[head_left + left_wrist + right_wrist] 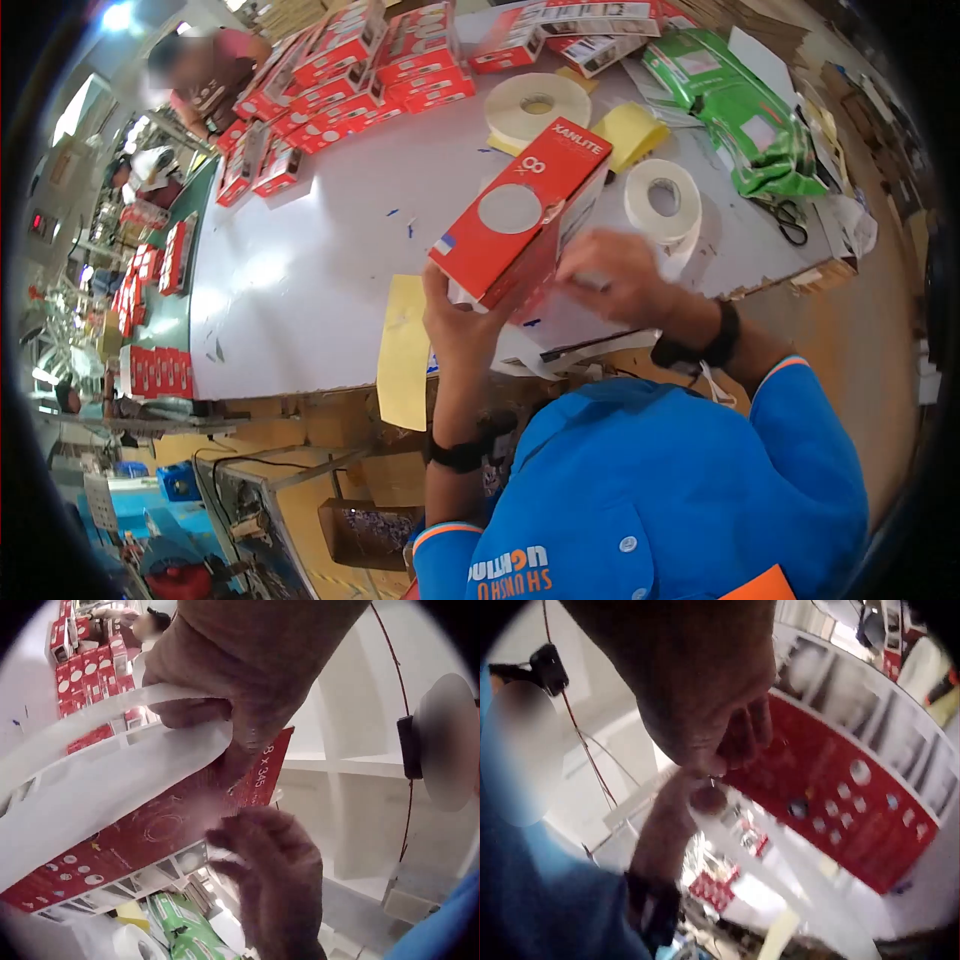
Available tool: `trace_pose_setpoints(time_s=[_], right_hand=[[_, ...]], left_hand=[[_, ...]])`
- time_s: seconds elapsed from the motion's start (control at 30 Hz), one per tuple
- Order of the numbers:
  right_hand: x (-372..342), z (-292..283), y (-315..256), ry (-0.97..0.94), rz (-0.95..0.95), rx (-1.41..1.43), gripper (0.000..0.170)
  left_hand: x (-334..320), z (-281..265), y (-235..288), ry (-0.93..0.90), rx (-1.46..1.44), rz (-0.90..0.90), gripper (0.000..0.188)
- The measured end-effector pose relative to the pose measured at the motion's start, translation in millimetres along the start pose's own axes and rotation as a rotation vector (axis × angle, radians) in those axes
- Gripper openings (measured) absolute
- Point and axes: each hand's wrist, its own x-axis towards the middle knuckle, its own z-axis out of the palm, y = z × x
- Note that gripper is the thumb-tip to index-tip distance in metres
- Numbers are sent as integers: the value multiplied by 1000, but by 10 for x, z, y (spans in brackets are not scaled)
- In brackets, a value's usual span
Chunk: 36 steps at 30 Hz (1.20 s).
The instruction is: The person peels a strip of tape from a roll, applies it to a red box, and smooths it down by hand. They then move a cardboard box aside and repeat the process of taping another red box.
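A red XANLITE box [520, 215] is tilted up over the table, gripped at its near end by my left hand [462, 325]. The left wrist view shows the left hand [232, 675] with a long white strip [112, 780] at its fingers, running along the box. The strip [795, 877] hangs below the hands in the right wrist view. My right hand [625, 280] is at the box's side, its fingers bent and blurred. From the left wrist, the right hand's fingertips [225, 836] come close to the red printed face [150, 829]; I cannot tell whether they pinch something.
Two white label rolls [538, 105], [663, 200] lie behind and right of the box, near yellow paper [630, 135]. Green packs [735, 110] and scissors [790, 220] are at the right. Stacked red boxes [340, 75] stand at the back left. A yellow sheet [402, 350] overhangs the front edge.
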Motion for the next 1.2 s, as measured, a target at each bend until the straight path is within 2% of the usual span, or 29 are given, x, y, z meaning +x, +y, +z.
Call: trace_pose_setpoints(time_s=[0.07,0.1,0.2,0.43,0.53,0.63,0.73,0.83,0.93,0.97,1.07,1.17,1.2], right_hand=[[247,-335,-62,102,-82,-32,24],[344,-448,-93,52,-105,-103,32],[503,-516,-75,-145,-162,-345,37],[657,-451,164,-242,-322,-349,11],[722,-459,137,-286,-300,-356,10],[811,-500,152,-348,-195,-244,5],[954,-542,158,-510,265,82,3],[1056,-556,164,-431,658,286,6],[1020,-708,331,-2,719,834,11],[911,-765,354,140,719,900,15],[508,-824,351,369,651,537,14],[118,-893,349,501,558,628,13],[-50,-1025,374,587,587,582,13]], left_hand=[[8,-6,-52,-40,-88,-11,70],[23,-17,-32,-57,-108,-18,70],[65,-21,-26,-87,-146,-17,71],[118,-94,21,-117,-44,3,75],[149,-123,-39,-145,-37,-11,75],[143,-121,-30,-150,-39,-43,74],[138,-127,56,-150,-50,-43,71],[149,-128,43,-151,-37,-28,69],[170,-142,68,-153,-33,-45,69],[183,-132,86,-157,-37,-55,69],[209,-116,96,-178,-9,27,70],[355,-187,-158,-278,69,22,71],[366,-162,-153,-284,-178,-127,70]])
